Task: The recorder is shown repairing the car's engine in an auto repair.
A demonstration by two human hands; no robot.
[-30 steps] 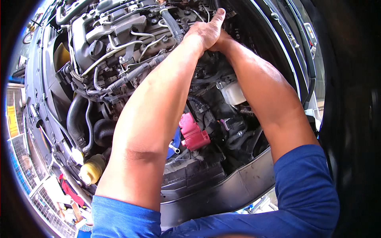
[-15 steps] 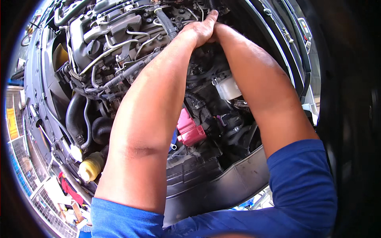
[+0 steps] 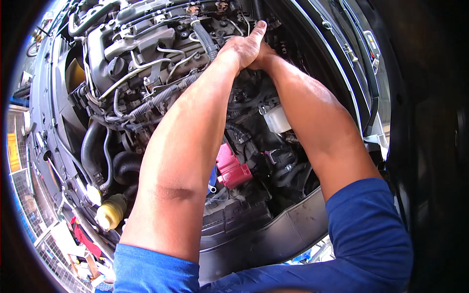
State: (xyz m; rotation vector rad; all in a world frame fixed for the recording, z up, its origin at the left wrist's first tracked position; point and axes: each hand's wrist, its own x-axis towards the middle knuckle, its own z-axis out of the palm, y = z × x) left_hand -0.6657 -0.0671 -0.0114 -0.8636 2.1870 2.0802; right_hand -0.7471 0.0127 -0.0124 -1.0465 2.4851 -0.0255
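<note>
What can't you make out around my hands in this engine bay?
All in the head view:
Right hand: fingers hidden behind the left hand.
Anything gripped: covered by both hands.
White container: right side behind the right forearm.
Blue item: partly behind the left forearm.
Engine: far end cut off by the upper edge.

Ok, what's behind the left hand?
Part of the right hand shows behind the left hand. The rest of it, and anything either hand may hold, is covered.

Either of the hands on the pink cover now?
No, the left hand and right hand are up beyond the ribbed hose's lower end, well apart from the pink cover.
</note>
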